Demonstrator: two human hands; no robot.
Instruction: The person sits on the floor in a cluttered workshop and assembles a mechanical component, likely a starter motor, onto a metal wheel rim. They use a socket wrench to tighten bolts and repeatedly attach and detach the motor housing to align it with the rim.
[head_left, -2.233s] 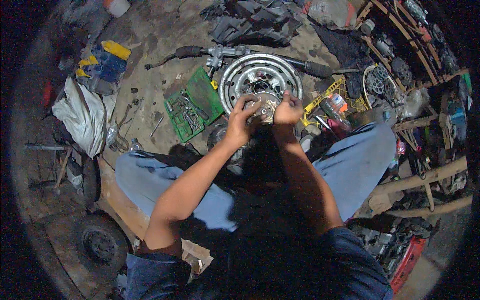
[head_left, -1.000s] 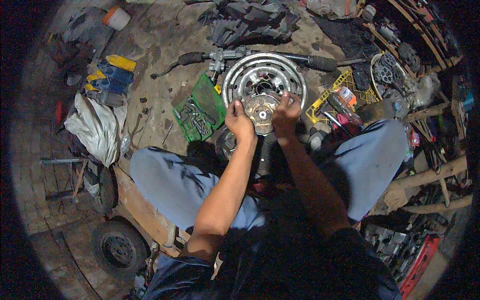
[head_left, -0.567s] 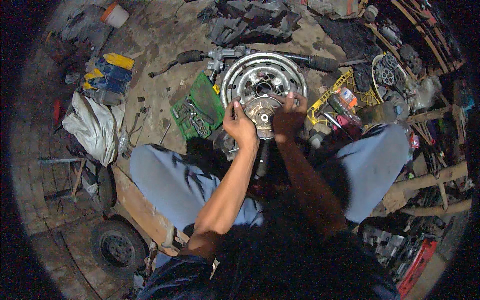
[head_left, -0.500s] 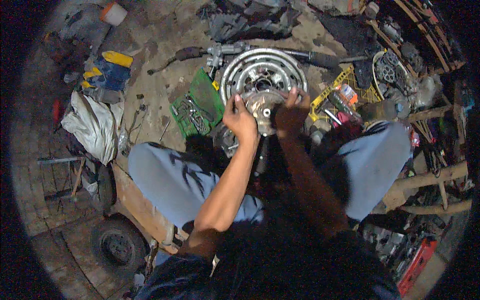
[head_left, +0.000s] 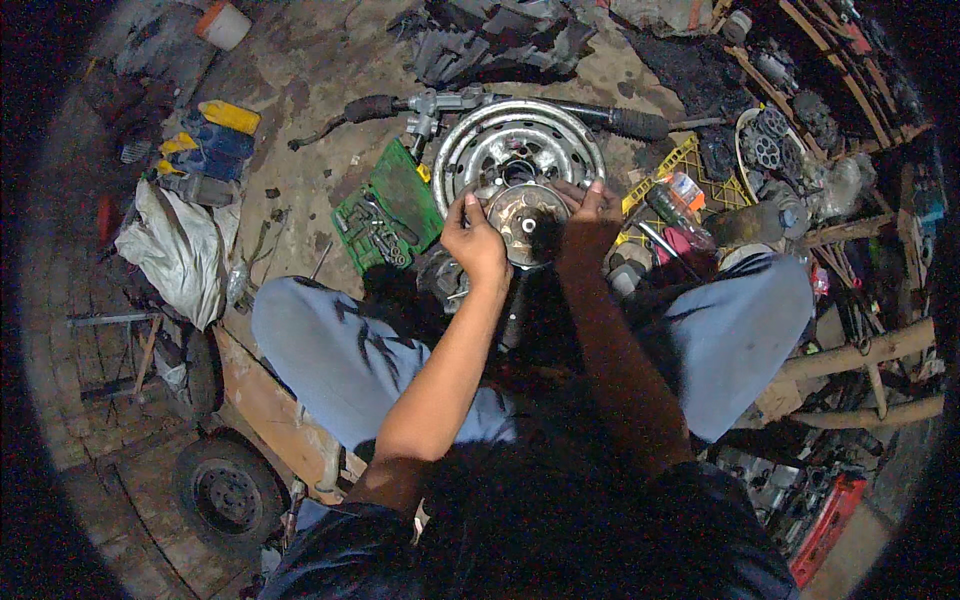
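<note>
A round metal disc [head_left: 512, 212] with a small bright hub at its centre is between my two hands, over the near part of a silver steel wheel rim [head_left: 455, 150]. My left hand [head_left: 474, 242] grips the disc's left edge, thumb pointing away from me. On the opposite edge my right hand [head_left: 592, 222], mostly in shadow, is closed the same way. Some of its fingers are hard to see in the dark. Below the disc a dark upright shaft [head_left: 515, 315] shows between my forearms.
Left of the rim lies an open green tool case [head_left: 385, 205] with sockets. A steering rack [head_left: 460, 100] stretches behind the rim. To the right are a yellow crate [head_left: 690, 160] and bottles. Crumpled black sheeting [head_left: 500, 40] lies far back; a white sack [head_left: 180, 250] sits at left.
Both hands keep hold of the disc. The disc's face shows more fully now, while the whole view has shifted slightly.
</note>
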